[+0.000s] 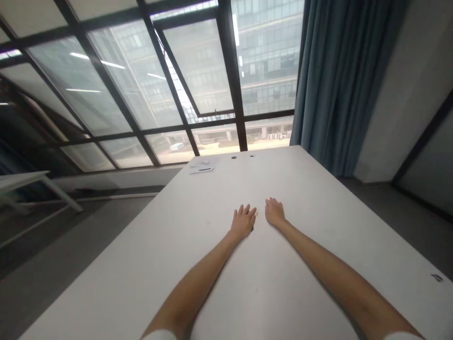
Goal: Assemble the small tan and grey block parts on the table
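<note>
My left hand (243, 221) is palm down on the white table (226, 278), its fingers spread apart. A small dark thing (252, 229) shows at the thumb side of that hand, mostly hidden and too small to name. Between the two hands, close to my left fingertips, is a tiny yellowish thing (256, 214). My right hand (274, 211) rests on the table just to the right, its fingers drawn together and bent downward. Whatever may be under those fingers is hidden from view.
Papers with a dark pen-like item (204, 165) lie at the table's far left corner. Two small dark round spots, one a hole (234, 157), are near the far edge. A dark mark (437, 277) is at the right edge. Windows and a blue curtain (339, 89) stand beyond.
</note>
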### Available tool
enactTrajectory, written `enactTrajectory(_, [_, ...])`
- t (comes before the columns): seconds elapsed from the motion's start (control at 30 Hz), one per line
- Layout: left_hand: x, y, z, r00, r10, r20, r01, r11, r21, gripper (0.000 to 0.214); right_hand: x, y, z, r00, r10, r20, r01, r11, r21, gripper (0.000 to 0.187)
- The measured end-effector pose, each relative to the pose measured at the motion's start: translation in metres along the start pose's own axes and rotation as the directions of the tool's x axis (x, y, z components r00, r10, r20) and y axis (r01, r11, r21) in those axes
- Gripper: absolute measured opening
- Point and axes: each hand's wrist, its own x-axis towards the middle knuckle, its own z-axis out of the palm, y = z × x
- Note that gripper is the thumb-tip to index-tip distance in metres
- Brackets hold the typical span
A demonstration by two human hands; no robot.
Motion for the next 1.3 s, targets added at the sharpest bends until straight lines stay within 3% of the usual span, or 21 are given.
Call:
enactTrajectory(0.17, [-0.018,0.000,-0.002,1.000,-0.027,-0.006,0.027,1.000,-0.009,0.053,-0.044,-0.038,0.008,0.981,-0.187,0.054,0.183,0.980,0.082,0.050])
enactTrajectory(0.37, [-0.028,-0.015,0.003,0.968,-0.119,-0.223,0.100,0.991,-0.092,0.057,-0.070,-0.058,0.011,0.903,-0.416,0.109,0.406,0.908,0.103,0.052])
enactTrajectory(0.5, [-0.021,-0.027,0.002,0.944,-0.127,-0.305,0.066,0.977,-0.205,0.054,-0.067,-0.061,0.011,0.871,-0.463,0.165,0.456,0.887,0.079,0.057])
enactTrajectory(0.6, [-0.022,-0.036,-0.001,0.913,-0.201,-0.356,0.086,0.946,-0.314,0.050,-0.063,-0.066,0.013,0.869,-0.462,0.176,0.458,0.887,0.062,0.058])
enactTrajectory(0.73, [-0.031,-0.044,-0.006,0.831,-0.389,-0.398,0.176,0.863,-0.474,0.046,-0.061,-0.076,0.021,0.852,-0.492,0.181,0.485,0.871,0.084,0.056])
enactTrajectory(0.8, [-0.035,-0.048,-0.010,0.795,-0.431,-0.427,0.150,0.821,-0.550,0.045,-0.060,-0.077,0.026,0.841,-0.523,0.141,0.508,0.851,0.130,0.056])
enactTrajectory(0.87, [-0.038,-0.056,-0.016,0.763,-0.449,-0.464,0.079,0.778,-0.624,0.044,-0.057,-0.075,0.029,0.852,-0.518,0.077,0.497,0.846,0.194,0.056])
enactTrajectory(0.93, [-0.040,-0.066,-0.022,0.740,-0.471,-0.480,0.020,0.729,-0.684,0.043,-0.053,-0.071,0.030,0.893,-0.449,0.016,0.430,0.864,0.263,0.056])
enactTrajectory(1.0, [-0.044,-0.079,-0.025,0.751,-0.467,-0.468,0.010,0.716,-0.698,0.040,-0.048,-0.067,0.032,0.946,-0.324,-0.025,0.316,0.899,0.304,0.057])
enactTrajectory(1.1, [-0.051,-0.091,-0.022,0.847,-0.318,-0.426,0.023,0.822,-0.569,0.036,-0.045,-0.064,0.034,0.975,-0.217,-0.034,0.218,0.929,0.298,0.059])
enactTrajectory(1.2, [-0.056,-0.091,-0.015,0.962,-0.014,-0.271,-0.090,0.926,-0.367,0.042,-0.049,-0.066,0.034,0.932,-0.361,0.019,0.345,0.904,0.251,0.053])
enactTrajectory(1.27, [-0.057,-0.088,-0.011,0.986,0.094,-0.136,-0.128,0.956,-0.264,0.049,-0.053,-0.068,0.032,0.875,-0.480,0.062,0.454,0.860,0.233,0.050])
enactTrajectory(1.3, [-0.058,-0.086,-0.010,0.992,0.089,-0.085,-0.106,0.970,-0.219,0.051,-0.055,-0.069,0.031,0.855,-0.512,0.079,0.484,0.844,0.229,0.049])
